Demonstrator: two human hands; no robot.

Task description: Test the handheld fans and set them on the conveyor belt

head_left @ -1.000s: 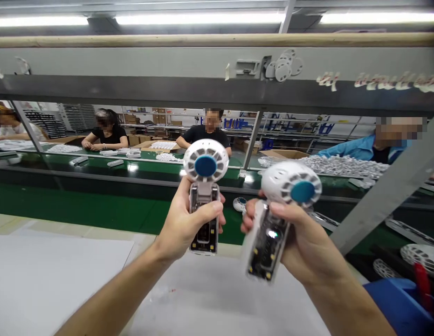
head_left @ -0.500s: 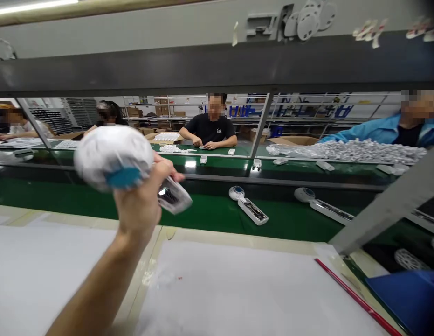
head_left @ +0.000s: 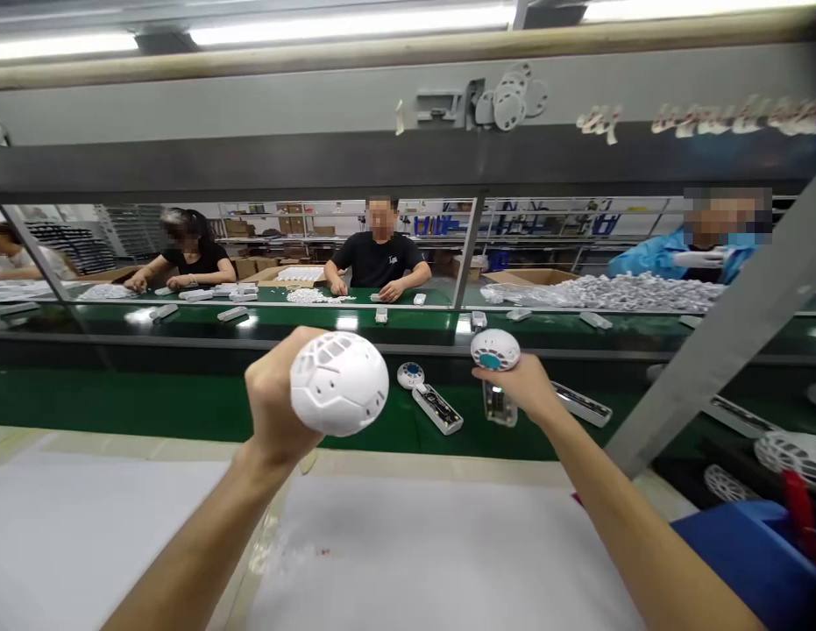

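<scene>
My left hand (head_left: 274, 405) is closed on a small handheld fan (head_left: 340, 383), its white round head turned toward me with the perforated back showing. My right hand (head_left: 526, 388) reaches out over the green conveyor belt (head_left: 151, 399) and grips a second fan (head_left: 494, 368), white head with a teal centre up and clear handle hanging down. Another fan of the same kind (head_left: 429, 396) lies flat on the belt between my two hands.
A white work surface (head_left: 408, 561) lies in front of me. More fan parts (head_left: 582, 403) lie on the belt to the right. A blue bin (head_left: 762, 561) and white grilles (head_left: 792, 456) sit at lower right. A grey diagonal bar (head_left: 710, 350) crosses at right. People work across the line.
My right hand has come back into view and now holds a fan out over the belt. My left hand has shifted right and turned its fan's head back toward me.
</scene>
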